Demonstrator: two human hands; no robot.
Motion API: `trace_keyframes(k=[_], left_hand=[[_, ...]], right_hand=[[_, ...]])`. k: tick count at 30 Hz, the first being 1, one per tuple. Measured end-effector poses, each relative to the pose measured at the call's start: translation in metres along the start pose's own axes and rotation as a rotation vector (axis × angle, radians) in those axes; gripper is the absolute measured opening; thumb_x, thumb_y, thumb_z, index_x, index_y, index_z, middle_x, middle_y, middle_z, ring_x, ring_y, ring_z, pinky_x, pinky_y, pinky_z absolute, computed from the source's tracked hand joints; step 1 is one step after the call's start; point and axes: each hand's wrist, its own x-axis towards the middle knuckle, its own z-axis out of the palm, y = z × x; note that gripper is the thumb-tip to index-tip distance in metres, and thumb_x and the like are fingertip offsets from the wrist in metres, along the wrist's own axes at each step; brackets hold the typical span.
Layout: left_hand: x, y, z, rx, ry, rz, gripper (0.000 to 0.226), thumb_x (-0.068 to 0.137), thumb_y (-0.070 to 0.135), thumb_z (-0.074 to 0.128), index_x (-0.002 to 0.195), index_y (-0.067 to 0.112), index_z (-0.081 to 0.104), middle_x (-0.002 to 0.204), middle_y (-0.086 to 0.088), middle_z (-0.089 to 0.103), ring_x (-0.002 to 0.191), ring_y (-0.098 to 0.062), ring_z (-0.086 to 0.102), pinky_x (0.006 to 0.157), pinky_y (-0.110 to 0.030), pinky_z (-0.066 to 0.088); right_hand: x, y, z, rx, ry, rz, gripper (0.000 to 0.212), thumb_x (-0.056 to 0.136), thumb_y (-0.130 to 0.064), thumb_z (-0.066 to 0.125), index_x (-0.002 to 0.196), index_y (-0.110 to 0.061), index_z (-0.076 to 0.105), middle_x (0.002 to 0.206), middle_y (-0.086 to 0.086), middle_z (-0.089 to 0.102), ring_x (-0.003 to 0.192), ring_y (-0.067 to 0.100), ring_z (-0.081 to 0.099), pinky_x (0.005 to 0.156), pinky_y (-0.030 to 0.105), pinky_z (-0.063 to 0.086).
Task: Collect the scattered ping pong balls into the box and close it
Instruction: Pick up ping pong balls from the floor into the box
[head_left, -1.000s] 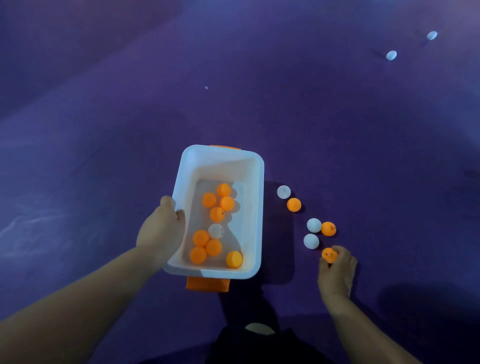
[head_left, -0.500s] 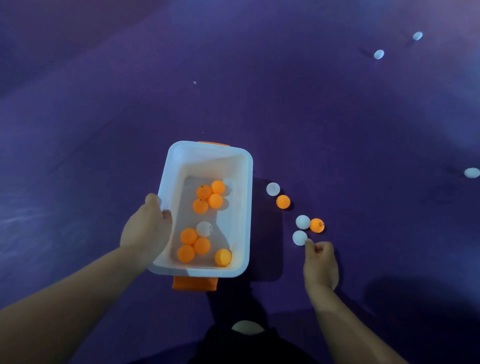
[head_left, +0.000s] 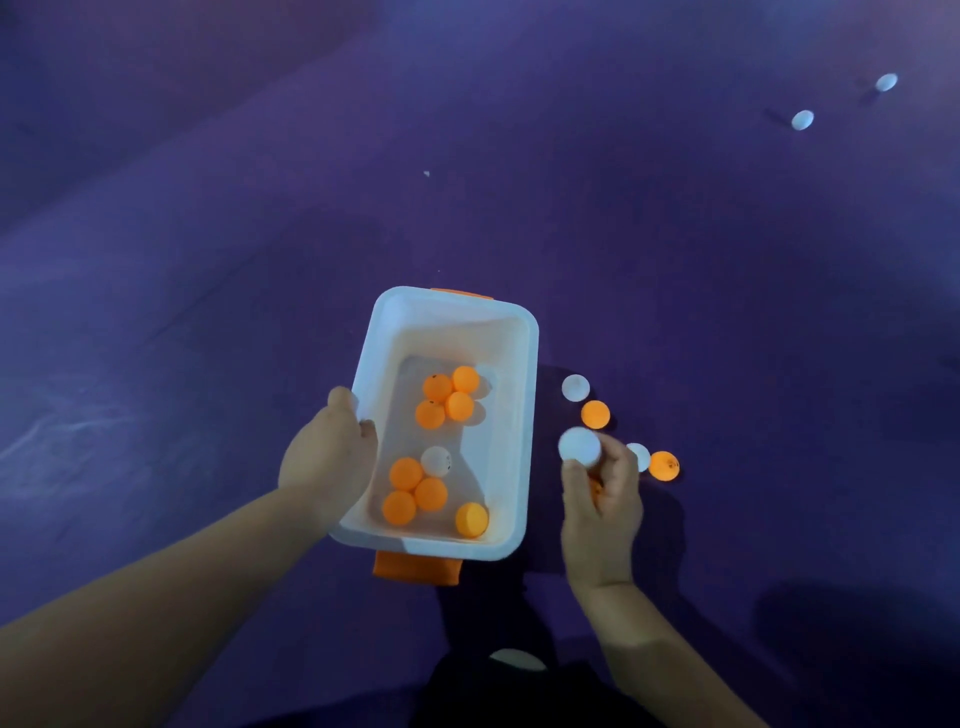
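A white plastic box (head_left: 522, 415) with orange clasps stands open on the purple floor and holds several orange balls and one white ball (head_left: 436, 460). My left hand (head_left: 327, 460) grips its left rim. My right hand (head_left: 600, 499), raised just right of the box, pinches a white ball (head_left: 579, 445) at the fingertips and has an orange ball (head_left: 595, 488) tucked in the palm. On the floor beside it lie a white ball (head_left: 575, 387), an orange ball (head_left: 595, 414), a partly hidden white ball (head_left: 641, 456) and another orange ball (head_left: 664, 465).
Two white balls lie far off at the upper right, the nearer ball (head_left: 802, 119) and the farther ball (head_left: 886, 82). The purple floor (head_left: 260, 234) stretches around the box. A dark trouser leg and a pale shoe tip (head_left: 517, 660) sit at the bottom centre.
My right hand picked up an orange ball, then a white ball from the floor, and has lifted toward the box. My left hand stayed on the rim.
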Motion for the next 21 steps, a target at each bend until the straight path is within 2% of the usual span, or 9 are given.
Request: trace_keyframes(k=[2, 6, 9, 11, 13, 14, 16, 19, 21], left_hand=[[0.0, 0.0, -0.001, 0.003, 0.0, 0.006, 0.006, 0.097, 0.018, 0.038, 0.095, 0.012, 0.038, 0.075, 0.0, 0.053, 0.063, -0.017, 0.057, 0.049, -0.03, 0.045], [-0.002, 0.001, -0.003, -0.003, -0.011, 0.015, 0.007, 0.097, 0.017, 0.038, 0.092, 0.012, 0.037, 0.072, 0.001, 0.051, 0.058, -0.016, 0.053, 0.045, -0.027, 0.034], [-0.003, 0.002, -0.004, -0.008, -0.011, 0.016, 0.006, 0.097, 0.016, 0.037, 0.092, 0.012, 0.036, 0.071, 0.0, 0.051, 0.057, -0.017, 0.052, 0.044, -0.028, 0.033], [-0.004, 0.004, -0.004, -0.003, -0.009, 0.013, 0.007, 0.098, 0.017, 0.036, 0.093, 0.012, 0.036, 0.071, 0.001, 0.049, 0.056, -0.015, 0.05, 0.043, -0.027, 0.031], [-0.004, 0.005, -0.004, 0.002, -0.008, 0.01, 0.007, 0.099, 0.017, 0.036, 0.094, 0.012, 0.035, 0.071, 0.003, 0.047, 0.056, -0.012, 0.049, 0.043, -0.025, 0.03], [-0.004, 0.005, -0.004, 0.003, -0.009, 0.007, 0.007, 0.099, 0.018, 0.036, 0.094, 0.013, 0.035, 0.071, 0.004, 0.046, 0.057, -0.012, 0.049, 0.044, -0.025, 0.029], [-0.004, 0.005, -0.004, -0.001, -0.009, -0.002, 0.007, 0.098, 0.018, 0.037, 0.094, 0.013, 0.035, 0.071, 0.005, 0.045, 0.057, -0.011, 0.047, 0.044, -0.026, 0.028], [-0.004, 0.005, -0.004, -0.005, -0.008, -0.003, 0.006, 0.098, 0.015, 0.036, 0.094, 0.012, 0.034, 0.072, 0.001, 0.045, 0.057, -0.012, 0.045, 0.045, -0.027, 0.026], [-0.004, 0.006, -0.004, -0.011, -0.003, -0.001, 0.004, 0.097, 0.016, 0.036, 0.096, 0.012, 0.035, 0.078, -0.002, 0.049, 0.058, -0.012, 0.045, 0.045, -0.027, 0.026]], right_hand=[[-0.001, -0.015, 0.012, 0.012, -0.088, -0.096, 0.038, 0.079, -0.036, 0.056, 0.115, -0.027, 0.052, 0.09, -0.011, 0.06, 0.08, 0.007, 0.058, 0.07, 0.016, 0.049], [0.003, -0.034, 0.028, 0.03, -0.212, -0.204, 0.059, 0.073, -0.013, 0.051, 0.127, -0.035, 0.041, 0.091, -0.004, 0.052, 0.085, 0.017, 0.052, 0.081, 0.029, 0.048], [0.004, -0.042, 0.039, -0.048, -0.296, -0.258, 0.065, 0.075, -0.008, 0.053, 0.134, -0.029, 0.035, 0.102, -0.002, 0.046, 0.094, 0.011, 0.046, 0.087, 0.022, 0.042], [0.005, -0.042, 0.043, -0.072, -0.351, -0.256, 0.06, 0.081, -0.024, 0.062, 0.131, -0.038, 0.031, 0.101, -0.009, 0.045, 0.096, 0.007, 0.045, 0.088, 0.019, 0.041], [0.006, -0.039, 0.044, -0.112, -0.372, -0.302, 0.055, 0.081, -0.047, 0.057, 0.128, -0.047, 0.029, 0.103, -0.024, 0.042, 0.101, 0.0, 0.042, 0.089, 0.01, 0.037], [0.008, -0.036, 0.041, -0.131, -0.36, -0.308, 0.053, 0.08, -0.052, 0.053, 0.128, -0.045, 0.032, 0.106, -0.03, 0.041, 0.105, -0.004, 0.04, 0.09, 0.007, 0.035], [0.015, -0.026, 0.032, -0.166, -0.286, -0.283, 0.051, 0.08, -0.051, 0.052, 0.127, -0.033, 0.046, 0.113, -0.031, 0.044, 0.111, -0.006, 0.037, 0.095, 0.013, 0.034], [0.028, -0.003, 0.008, -0.18, -0.094, -0.172, 0.032, 0.083, -0.031, 0.053, 0.114, -0.024, 0.058, 0.11, -0.021, 0.052, 0.111, 0.008, 0.045, 0.098, 0.03, 0.041], [0.042, 0.016, -0.012, -0.254, 0.055, -0.078, 0.032, 0.081, -0.013, 0.047, 0.109, -0.018, 0.063, 0.104, -0.017, 0.053, 0.107, 0.013, 0.045, 0.097, 0.036, 0.041]])
